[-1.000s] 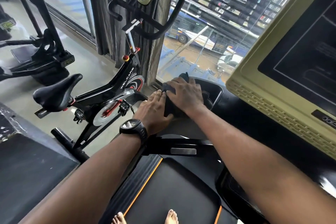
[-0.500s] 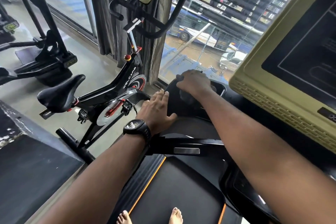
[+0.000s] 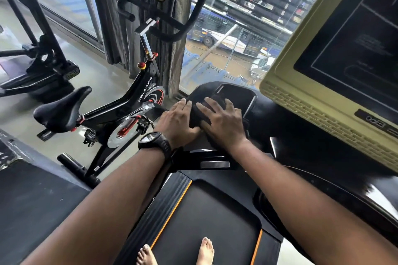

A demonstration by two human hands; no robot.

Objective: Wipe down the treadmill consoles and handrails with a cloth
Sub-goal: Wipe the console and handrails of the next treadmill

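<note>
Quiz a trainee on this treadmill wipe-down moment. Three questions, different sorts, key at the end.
1. True or false: the right hand presses a dark cloth against the treadmill.
2. The left hand is: A) lying flat beside the cloth; B) gripping the bike's handlebar; C) touching the console screen.
3. Fill in: on the floor to the person's left stands an ______.

Key: 1 true; 2 A; 3 exercise bike.
</note>
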